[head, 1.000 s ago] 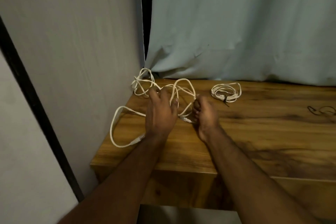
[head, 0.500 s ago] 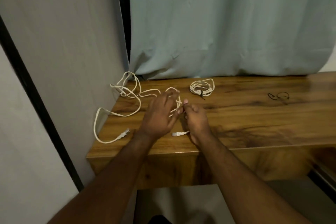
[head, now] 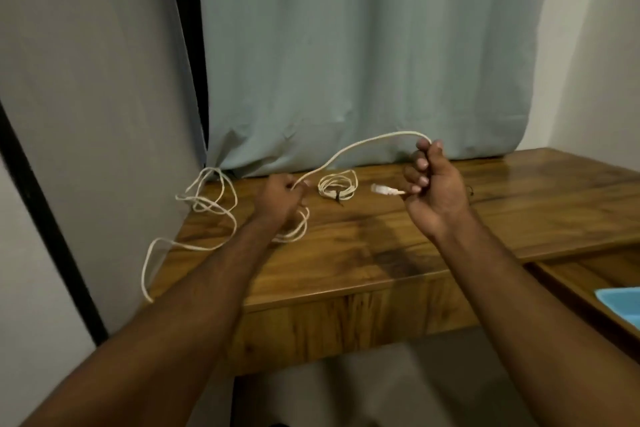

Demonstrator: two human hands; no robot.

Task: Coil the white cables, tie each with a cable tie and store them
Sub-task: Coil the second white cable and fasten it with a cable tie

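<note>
A long loose white cable [head: 207, 208] sprawls over the left end of the wooden table [head: 363, 253], with one loop hanging off the left edge. My right hand [head: 433, 184] is raised above the table and grips the cable near its end, the white plug [head: 381, 189] sticking out to the left of my fist. From there the cable arcs down to my left hand [head: 280, 198], which pinches it low over the table. Between my hands lies a second white cable [head: 337, 185], coiled and bound with a dark tie.
A pale green curtain [head: 363, 62] hangs behind the table and a grey wall stands on the left. A small dark tie [head: 469, 189] lies just behind my right hand. At the lower right a drawer stands open with a light blue tray [head: 620, 305] in it.
My right hand has lifted up and to the right with the plug end, drawing a length of cable out of the tangle. My left hand stays low on the cable. The view has swung right.
</note>
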